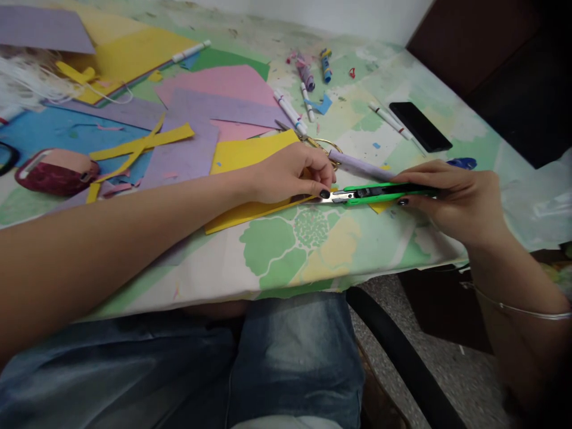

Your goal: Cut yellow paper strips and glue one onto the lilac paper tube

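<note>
Yellow sheet [250, 156] lies on floral tablecloth [277, 257] above speckled floor [431, 360].

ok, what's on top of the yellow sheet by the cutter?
On the yellow sheet: a small blue scrap. The left hand and forearm cover much of it, so anything beneath them can't be seen.

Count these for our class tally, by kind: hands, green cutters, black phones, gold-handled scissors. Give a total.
Hands, left hand and right hand: 2
Green cutter: 1
Black phone: 1
Gold-handled scissors: 1 pair
Total: 5
</note>
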Tool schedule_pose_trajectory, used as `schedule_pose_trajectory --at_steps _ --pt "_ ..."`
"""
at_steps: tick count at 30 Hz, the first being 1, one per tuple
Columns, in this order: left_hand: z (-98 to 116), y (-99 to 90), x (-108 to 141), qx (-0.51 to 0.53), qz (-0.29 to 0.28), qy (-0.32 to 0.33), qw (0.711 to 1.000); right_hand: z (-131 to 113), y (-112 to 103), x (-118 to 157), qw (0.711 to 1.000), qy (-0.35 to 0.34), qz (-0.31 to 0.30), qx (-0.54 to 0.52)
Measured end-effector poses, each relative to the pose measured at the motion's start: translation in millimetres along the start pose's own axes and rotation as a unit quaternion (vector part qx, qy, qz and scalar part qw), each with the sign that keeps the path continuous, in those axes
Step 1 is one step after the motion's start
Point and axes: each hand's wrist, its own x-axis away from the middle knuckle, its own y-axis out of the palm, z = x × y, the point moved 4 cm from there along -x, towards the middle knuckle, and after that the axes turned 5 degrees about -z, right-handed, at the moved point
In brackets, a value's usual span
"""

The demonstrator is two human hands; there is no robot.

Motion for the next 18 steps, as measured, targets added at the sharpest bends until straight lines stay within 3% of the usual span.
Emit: schedule_pose_trajectory --at_steps 18 --pt "-1.4 0.2 0.2 0.003 -0.013 -0.01 1.0 -1.1 2.6 5.6 1.0 0.03 0.006 0.001"
